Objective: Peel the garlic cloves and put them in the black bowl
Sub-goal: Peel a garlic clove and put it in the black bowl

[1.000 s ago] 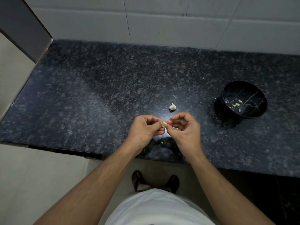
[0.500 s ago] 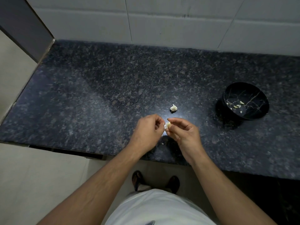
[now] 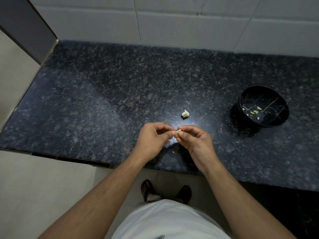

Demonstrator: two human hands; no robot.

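Observation:
A small pale garlic clove (image 3: 178,130) is pinched between the fingertips of my left hand (image 3: 153,138) and my right hand (image 3: 195,140), just above the front middle of the dark granite counter (image 3: 103,104). A partial garlic bulb (image 3: 185,113) lies on the counter a little beyond my hands. The black bowl (image 3: 276,122) with gold vein lines stands at the right and holds several peeled cloves (image 3: 254,111).
A white tiled wall (image 3: 172,23) runs along the back of the counter. The counter's left end meets a grey panel (image 3: 25,23). A tiny scrap of skin (image 3: 173,152) lies near the front edge below my hands. My feet show on the floor below.
My hands have kept working the clove with small finger movements; the clove now sticks out more between the fingertips. The bulb and bowl have not moved.

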